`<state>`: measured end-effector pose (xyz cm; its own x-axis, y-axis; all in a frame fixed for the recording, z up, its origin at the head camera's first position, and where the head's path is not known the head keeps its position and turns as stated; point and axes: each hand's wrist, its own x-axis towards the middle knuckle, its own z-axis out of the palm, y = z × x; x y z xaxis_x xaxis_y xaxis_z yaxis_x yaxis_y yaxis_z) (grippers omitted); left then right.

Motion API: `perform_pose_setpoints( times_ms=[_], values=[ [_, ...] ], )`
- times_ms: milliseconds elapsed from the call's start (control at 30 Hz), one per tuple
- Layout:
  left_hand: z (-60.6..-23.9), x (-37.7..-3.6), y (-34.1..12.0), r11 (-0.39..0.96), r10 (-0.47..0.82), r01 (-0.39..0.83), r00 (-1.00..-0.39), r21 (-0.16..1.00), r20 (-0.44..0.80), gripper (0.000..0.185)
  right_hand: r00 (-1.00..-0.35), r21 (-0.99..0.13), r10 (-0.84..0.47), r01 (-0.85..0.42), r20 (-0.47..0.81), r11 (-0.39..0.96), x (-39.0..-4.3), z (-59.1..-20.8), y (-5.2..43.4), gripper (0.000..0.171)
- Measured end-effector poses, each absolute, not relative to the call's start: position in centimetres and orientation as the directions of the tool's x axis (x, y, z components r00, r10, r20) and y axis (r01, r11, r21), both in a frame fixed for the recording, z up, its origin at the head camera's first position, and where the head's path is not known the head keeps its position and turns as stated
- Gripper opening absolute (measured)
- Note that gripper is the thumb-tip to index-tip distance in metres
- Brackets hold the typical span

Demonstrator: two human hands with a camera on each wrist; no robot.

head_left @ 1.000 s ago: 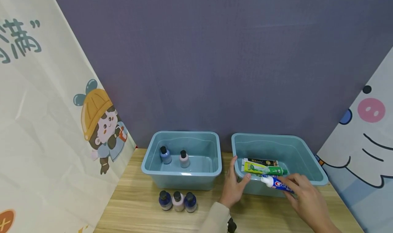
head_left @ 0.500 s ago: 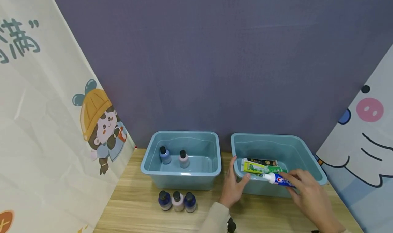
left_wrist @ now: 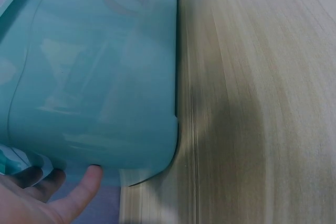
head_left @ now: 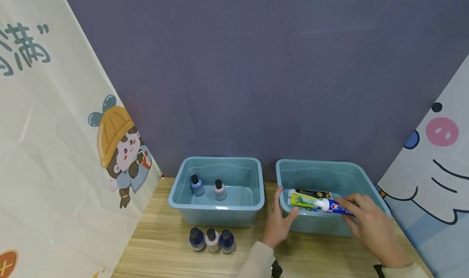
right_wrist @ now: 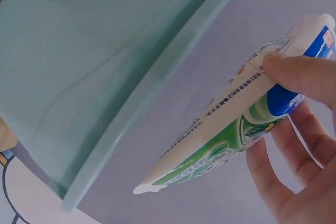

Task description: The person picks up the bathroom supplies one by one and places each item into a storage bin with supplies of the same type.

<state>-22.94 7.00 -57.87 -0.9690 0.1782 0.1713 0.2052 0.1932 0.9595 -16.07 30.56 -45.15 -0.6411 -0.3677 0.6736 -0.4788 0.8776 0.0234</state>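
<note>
My right hand (head_left: 371, 225) pinches a Crest toothpaste tube (head_left: 336, 206) between thumb and fingers, its white cap pointing left over the front of the right blue bin (head_left: 331, 225). In the right wrist view, the tube (right_wrist: 220, 124) shows a printed white back and green, white and blue sides, with its flat end pointing down-left. Inside the bin lie a yellow-green toothpaste tube (head_left: 302, 200) and a black one (head_left: 315, 193), partly covered. At that bin's left front corner rests my left hand (head_left: 277, 225), thumb across the front rim, fingers spread along the side wall.
A second blue bin (head_left: 220, 217) stands to the left, holding a blue bottle (head_left: 197, 186) and a pale pink bottle (head_left: 220, 191). Before it on the wooden table (head_left: 165, 253) are two dark blue bottles (head_left: 227, 243) and a pink one (head_left: 212, 242). A grey-purple wall rises behind.
The right hand has shifted the Crest tube slightly up and back, over the bin's front rim. More of the right sleeve shows. The left hand stays at the corner.
</note>
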Motion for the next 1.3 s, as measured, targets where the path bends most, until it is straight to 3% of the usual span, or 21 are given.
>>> perform_pose_setpoints(
  times_ms=[67, 167, 233, 300, 700, 833, 867, 933, 1300],
  values=[
    [-57.8, -22.9, 7.0, 0.192, 0.178, 0.207, -0.969, 0.959, 0.174, 0.077, -0.640, 0.020, -0.375, -0.489, 0.671, 0.872, -16.2, -45.0, 30.7, 0.060],
    [-57.8, -22.9, 7.0, 0.197, 0.176, 0.214, -0.968, 0.957, 0.181, 0.077, -0.638, 0.018, -0.376, -0.494, 0.671, 0.870, -16.5, -44.8, 30.8, 0.057],
    [-57.8, -22.9, 7.1, 0.202, 0.173, 0.218, -0.968, 0.955, 0.184, 0.077, -0.636, 0.011, -0.373, -0.497, 0.675, 0.868, -16.6, -44.7, 30.9, 0.058],
    [-57.9, -22.9, 7.1, 0.209, 0.170, 0.223, -0.967, 0.952, 0.189, 0.077, -0.635, 0.012, -0.367, -0.491, 0.680, 0.871, -16.8, -44.7, 30.8, 0.080],
    [-58.0, -23.0, 7.1, 0.217, 0.168, 0.233, -0.965, 0.948, 0.199, 0.077, -0.637, 0.047, -0.413, -0.508, 0.651, 0.860, -18.1, -44.2, 31.2, 0.085],
    [-57.8, -23.0, 7.0, 0.220, 0.171, 0.227, -0.966, 0.949, 0.191, 0.077, -0.644, 0.064, -0.434, -0.514, 0.630, 0.855, -18.5, -43.8, 31.3, 0.039],
    [-57.8, -23.0, 7.0, 0.222, 0.171, 0.227, -0.966, 0.948, 0.191, 0.077, -0.646, 0.071, -0.439, -0.513, 0.624, 0.855, -18.6, -43.7, 31.2, 0.041],
    [-57.8, -23.0, 7.0, 0.220, 0.174, 0.228, -0.966, 0.948, 0.192, 0.077, -0.650, 0.079, -0.446, -0.512, 0.616, 0.855, -18.8, -43.6, 31.2, 0.059],
    [-57.8, -23.0, 7.0, 0.233, 0.170, 0.226, -0.967, 0.946, 0.189, 0.077, -0.651, 0.091, -0.463, -0.520, 0.602, 0.849, -19.9, -43.6, 31.4, 0.058]
  ],
)
